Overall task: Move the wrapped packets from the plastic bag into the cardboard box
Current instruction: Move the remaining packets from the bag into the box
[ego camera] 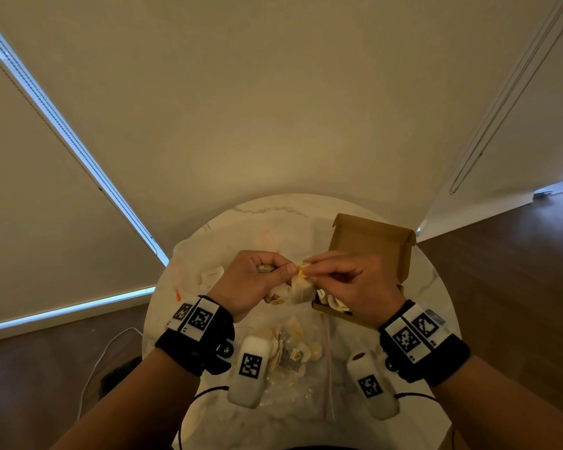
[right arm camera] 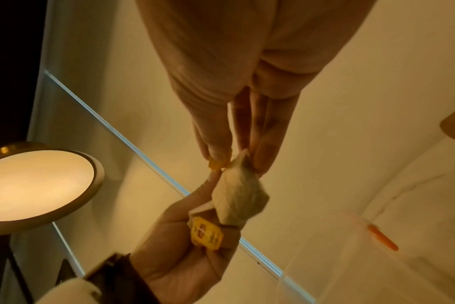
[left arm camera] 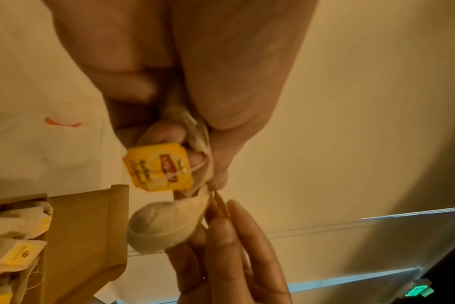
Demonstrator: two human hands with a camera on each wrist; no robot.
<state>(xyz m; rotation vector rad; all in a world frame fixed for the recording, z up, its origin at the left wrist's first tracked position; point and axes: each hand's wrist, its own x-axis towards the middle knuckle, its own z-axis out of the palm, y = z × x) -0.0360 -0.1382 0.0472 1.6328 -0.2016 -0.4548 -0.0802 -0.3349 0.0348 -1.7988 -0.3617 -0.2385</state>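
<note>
Both hands meet above the round table. My left hand (ego camera: 283,271) grips a tea-bag packet with a yellow tag (left arm camera: 159,166) in its curled fingers. My right hand (ego camera: 309,271) pinches the top corner of a pale tea-bag packet (right arm camera: 237,195), which hangs between the hands and touches the left hand's packet. Just right of the hands stands the open cardboard box (ego camera: 371,248), lid up, with several packets (left arm camera: 16,246) inside. The clear plastic bag (ego camera: 309,394) lies at the table's near edge, with several packets (ego camera: 293,349) in it.
A white plastic sheet with orange marks (ego camera: 208,254) covers the table's left back. The marble table (ego camera: 273,212) stands against a wall, with blinds to the left. A lit round lamp (right arm camera: 39,185) is to the left. A white cable (ego camera: 101,358) runs over the wooden floor.
</note>
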